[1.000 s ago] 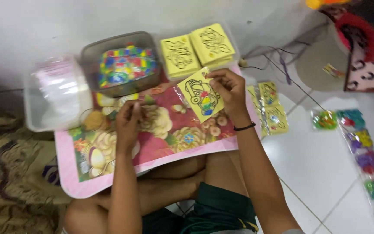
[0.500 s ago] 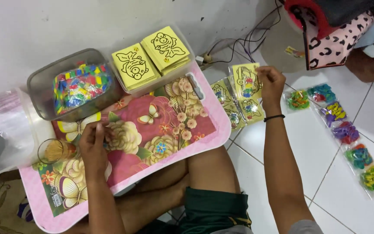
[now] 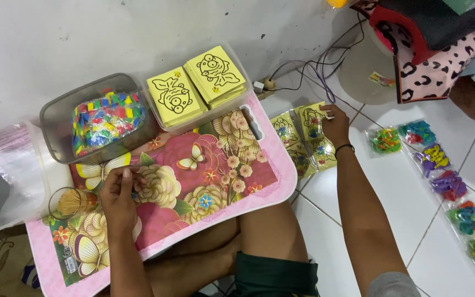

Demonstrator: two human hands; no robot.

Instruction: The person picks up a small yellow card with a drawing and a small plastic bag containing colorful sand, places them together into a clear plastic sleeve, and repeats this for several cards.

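Right hand (image 3: 333, 125) now curled onto the floor's bagged yellow cards (image 3: 306, 140); left hand (image 3: 117, 193) unmoved, loosely closed on the floral tray (image 3: 215, 181).

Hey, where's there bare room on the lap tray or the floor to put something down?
The lap tray is bare across its middle, between the left hand and the handle slot. Bare tile lies between the packets under the right hand and the row of bags. The tray's back edge is crowded with the grey tub and yellow cards.

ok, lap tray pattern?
Pink tray with a floral and butterfly print; the head view shows it.
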